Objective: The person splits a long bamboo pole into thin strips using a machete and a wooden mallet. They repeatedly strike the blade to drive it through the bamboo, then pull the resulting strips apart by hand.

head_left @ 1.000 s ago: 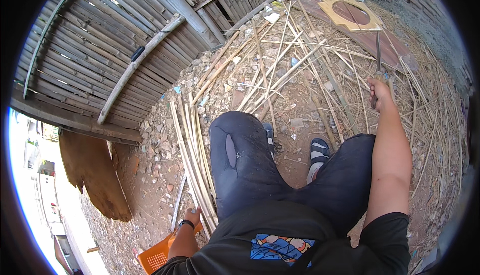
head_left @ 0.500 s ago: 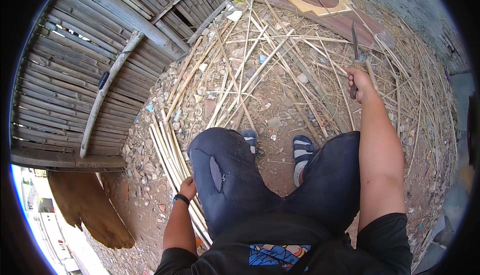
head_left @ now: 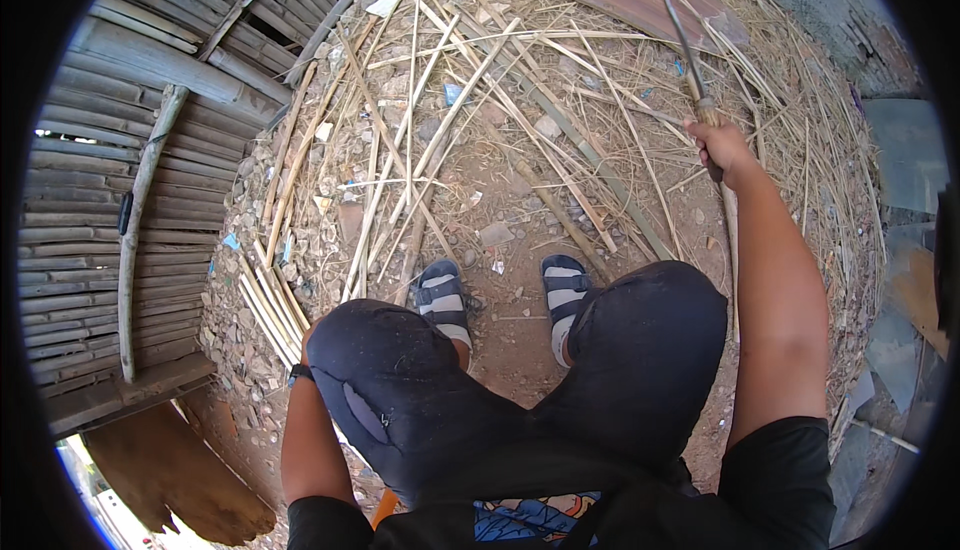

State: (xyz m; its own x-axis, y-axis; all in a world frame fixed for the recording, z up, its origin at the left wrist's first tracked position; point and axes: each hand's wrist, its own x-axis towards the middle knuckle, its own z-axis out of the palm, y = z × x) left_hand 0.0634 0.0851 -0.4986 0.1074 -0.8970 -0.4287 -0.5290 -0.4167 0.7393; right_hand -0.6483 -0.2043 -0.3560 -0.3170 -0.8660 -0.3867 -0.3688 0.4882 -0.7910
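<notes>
My right hand is wrapped round the handle of a long knife, held out ahead on the right. Its narrow dark blade points away from me and slightly left, above the scattered strips. Down at my left side, my left hand is mostly hidden behind my knee, so its fingers do not show. It is nearest to a bundle of pale split bamboo strips on the ground. Whether it touches them I cannot tell.
Loose bamboo strips lie crisscrossed over stony soil and straw ahead of my sandalled feet. A slatted bamboo wall stands at the left. A brown board lies at the far side. Grey sheets are at the right.
My view has shifted, and my knees have drawn in closer. The knife's tip has tilted left. My left hand has slipped mostly out of sight behind the knee.
</notes>
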